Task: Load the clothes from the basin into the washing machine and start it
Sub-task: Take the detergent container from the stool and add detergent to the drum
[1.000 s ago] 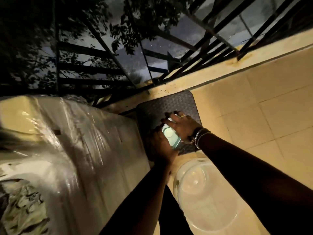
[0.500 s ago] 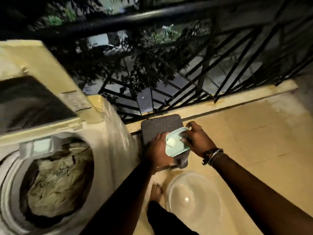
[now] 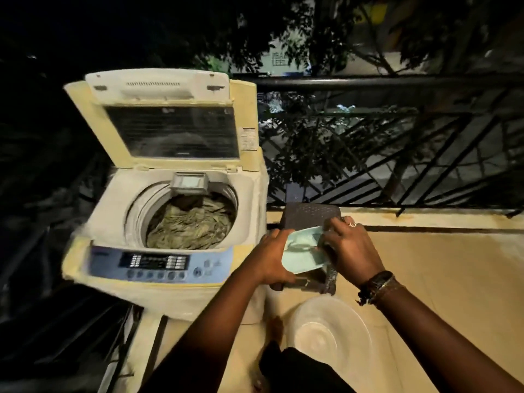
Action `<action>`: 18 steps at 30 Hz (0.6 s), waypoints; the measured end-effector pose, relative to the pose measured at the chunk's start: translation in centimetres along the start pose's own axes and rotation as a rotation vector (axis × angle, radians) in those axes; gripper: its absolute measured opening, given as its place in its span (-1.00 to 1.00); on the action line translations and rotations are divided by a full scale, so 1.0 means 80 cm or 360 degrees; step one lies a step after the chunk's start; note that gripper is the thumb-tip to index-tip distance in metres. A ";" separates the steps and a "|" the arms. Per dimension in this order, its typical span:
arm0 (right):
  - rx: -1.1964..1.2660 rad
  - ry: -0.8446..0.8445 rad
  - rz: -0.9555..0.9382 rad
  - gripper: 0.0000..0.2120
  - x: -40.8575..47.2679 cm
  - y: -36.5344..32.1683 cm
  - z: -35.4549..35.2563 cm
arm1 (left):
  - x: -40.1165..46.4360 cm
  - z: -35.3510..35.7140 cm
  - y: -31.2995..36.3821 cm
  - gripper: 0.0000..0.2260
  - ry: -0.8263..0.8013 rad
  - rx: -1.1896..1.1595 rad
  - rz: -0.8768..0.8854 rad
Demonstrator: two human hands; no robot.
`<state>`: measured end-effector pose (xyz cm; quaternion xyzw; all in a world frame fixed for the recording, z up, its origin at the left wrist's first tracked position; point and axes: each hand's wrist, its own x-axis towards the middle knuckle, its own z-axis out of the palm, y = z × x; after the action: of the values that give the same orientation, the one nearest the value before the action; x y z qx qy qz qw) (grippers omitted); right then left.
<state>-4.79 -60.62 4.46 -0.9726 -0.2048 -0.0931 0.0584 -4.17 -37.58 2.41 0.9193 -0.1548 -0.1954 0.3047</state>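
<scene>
Low at the right of the view, a pale green plastic scoop-shaped container [image 3: 302, 252] is gripped between both hands: the left hand [image 3: 272, 258] is curled around its left edge, while the right hand [image 3: 350, 251], with a ring on one finger and dark bracelets at the wrist, is closed over its right side. What the container holds cannot be told. Just behind and beneath the hands, a dark grey perforated plastic stool [image 3: 310, 215] is seen standing on the cream tiled balcony floor [image 3: 453, 273]. A clear round plastic basin [image 3: 329, 336] is set on the floor near the person's foot, with nothing visible in it. To the left, the cream top-loading washing machine [image 3: 170, 211] is seen with its lid raised, and olive-coloured crumpled clothes [image 3: 190, 225] are heaped in its drum. A black metal railing [image 3: 397, 80] is set along the far edge, and open floor is left to the right.
</scene>
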 end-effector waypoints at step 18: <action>0.0018 0.0175 -0.0459 -0.76 0.100 -0.068 -0.021 | -0.024 -0.120 -0.069 -0.07 0.0355 0.0169 0.0019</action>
<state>-0.10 -52.86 8.14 -0.9262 -0.3393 -0.1525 0.0611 -0.58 -27.79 6.61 0.9492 -0.1356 -0.0816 0.2719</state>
